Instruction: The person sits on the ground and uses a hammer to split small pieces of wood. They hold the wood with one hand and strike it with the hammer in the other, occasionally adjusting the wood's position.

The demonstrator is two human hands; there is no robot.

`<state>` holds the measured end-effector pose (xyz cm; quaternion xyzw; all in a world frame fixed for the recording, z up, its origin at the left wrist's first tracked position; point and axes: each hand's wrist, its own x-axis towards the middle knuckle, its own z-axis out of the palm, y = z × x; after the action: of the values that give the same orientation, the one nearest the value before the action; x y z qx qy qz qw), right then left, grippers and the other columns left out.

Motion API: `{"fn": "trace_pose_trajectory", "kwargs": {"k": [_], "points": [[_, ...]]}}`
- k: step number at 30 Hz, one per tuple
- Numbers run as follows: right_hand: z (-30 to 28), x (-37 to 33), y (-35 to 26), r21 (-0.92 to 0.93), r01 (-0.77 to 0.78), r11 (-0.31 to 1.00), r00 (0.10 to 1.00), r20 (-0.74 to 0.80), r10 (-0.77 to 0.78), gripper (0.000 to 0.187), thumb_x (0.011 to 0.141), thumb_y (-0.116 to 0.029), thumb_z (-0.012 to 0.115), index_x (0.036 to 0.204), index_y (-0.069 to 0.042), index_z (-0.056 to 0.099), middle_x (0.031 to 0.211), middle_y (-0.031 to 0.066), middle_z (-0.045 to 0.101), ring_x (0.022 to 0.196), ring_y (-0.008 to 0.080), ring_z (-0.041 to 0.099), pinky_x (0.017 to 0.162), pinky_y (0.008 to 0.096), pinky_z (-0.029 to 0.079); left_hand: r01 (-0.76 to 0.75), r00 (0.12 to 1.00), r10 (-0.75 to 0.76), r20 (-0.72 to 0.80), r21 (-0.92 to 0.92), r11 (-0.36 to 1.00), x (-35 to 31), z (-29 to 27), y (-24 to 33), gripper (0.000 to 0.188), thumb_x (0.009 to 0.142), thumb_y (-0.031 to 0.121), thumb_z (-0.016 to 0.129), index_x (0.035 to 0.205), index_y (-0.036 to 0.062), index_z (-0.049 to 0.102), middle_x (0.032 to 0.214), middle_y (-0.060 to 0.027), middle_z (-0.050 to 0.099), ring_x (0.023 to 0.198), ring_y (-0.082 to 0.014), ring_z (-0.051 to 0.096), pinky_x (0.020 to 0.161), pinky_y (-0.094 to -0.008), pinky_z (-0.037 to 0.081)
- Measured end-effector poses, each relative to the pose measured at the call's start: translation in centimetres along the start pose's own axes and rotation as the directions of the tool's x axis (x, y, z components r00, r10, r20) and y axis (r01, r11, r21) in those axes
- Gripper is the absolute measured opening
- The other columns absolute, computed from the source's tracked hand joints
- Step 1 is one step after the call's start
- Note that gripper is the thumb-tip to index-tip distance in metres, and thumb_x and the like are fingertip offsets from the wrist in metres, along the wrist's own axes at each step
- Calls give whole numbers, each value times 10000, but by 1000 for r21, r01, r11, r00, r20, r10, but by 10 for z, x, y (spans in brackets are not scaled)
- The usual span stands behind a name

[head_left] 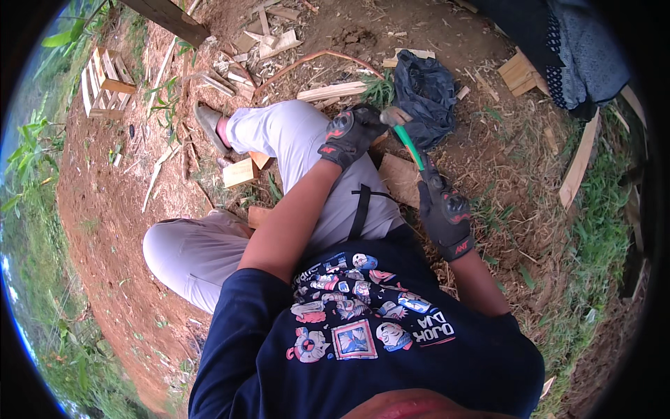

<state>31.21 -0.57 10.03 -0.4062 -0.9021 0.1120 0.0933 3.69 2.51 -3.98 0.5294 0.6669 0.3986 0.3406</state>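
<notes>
Two gloved hands at a green object, lower end unclear

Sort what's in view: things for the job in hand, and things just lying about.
Apparently for the job:
slim green object, between the left hand and right hand

Apparently just lying about:
dark plastic bag
slatted wooden crate
pale wood block

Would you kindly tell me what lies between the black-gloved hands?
In the head view, a slim green object lies between the left hand and right hand.
</notes>
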Motion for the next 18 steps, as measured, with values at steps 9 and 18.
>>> {"fn": "trace_pose_trajectory", "kwargs": {"k": [9, 18], "points": [[-2, -1, -14, -15, -91, 996, 994, 55, 91, 490, 1081, -229, 609, 1555, -112, 559, 974, 209, 726, 766, 397, 709, 651, 523, 541, -65, 997, 63, 42, 56, 996, -4, -6, 13, 188, 964, 190, 781, 1114, 76, 766, 1083, -81, 758, 1015, -231, 740, 897, -365, 573], [3, 3, -19, 95, -97, 991, 993, -56, 103, 457, 1082, -224, 608, 1512, -71, 580, 1046, 228, 718, 830, 419, 717, 693, 515, 561, -53, 996, 42, -76, -156, 986, -1, 2, -16, 201, 906, 267, 815, 1034, 113, 806, 1043, -105, 782, 1027, -310, 752, 899, -412, 584]]}}
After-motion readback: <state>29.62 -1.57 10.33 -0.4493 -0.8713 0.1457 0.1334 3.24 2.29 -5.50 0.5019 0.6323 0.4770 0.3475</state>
